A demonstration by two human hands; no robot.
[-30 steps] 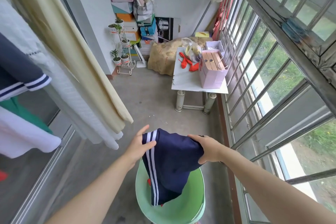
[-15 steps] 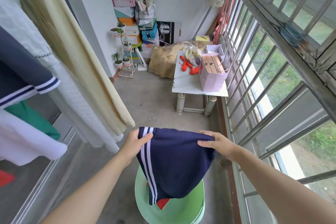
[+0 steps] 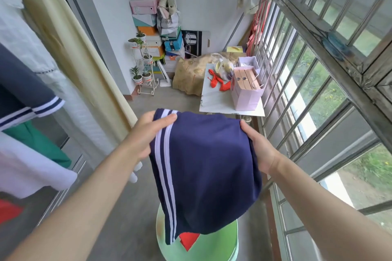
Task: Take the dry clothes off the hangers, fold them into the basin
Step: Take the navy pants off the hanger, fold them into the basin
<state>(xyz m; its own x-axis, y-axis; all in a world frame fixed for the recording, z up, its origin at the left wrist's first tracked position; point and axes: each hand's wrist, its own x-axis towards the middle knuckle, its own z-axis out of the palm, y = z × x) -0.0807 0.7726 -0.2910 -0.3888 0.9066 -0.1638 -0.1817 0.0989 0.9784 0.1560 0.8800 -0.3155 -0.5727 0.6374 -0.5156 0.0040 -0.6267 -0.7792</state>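
Left hand (image 3: 146, 133) and right hand (image 3: 259, 151) each pinch a top corner of navy garment (image 3: 203, 171), hanging over green basin (image 3: 224, 246). Risk: one pinch slips, fabric drapes over rim onto floor (image 3: 131, 214)

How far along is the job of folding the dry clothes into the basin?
Done: a red garment lies in the green basin. In hand: the left hand and the right hand hold a navy garment with white stripes by its top edge above the basin, not yet laid in. Left: a navy striped top, a green garment and a white garment hang on the left side.
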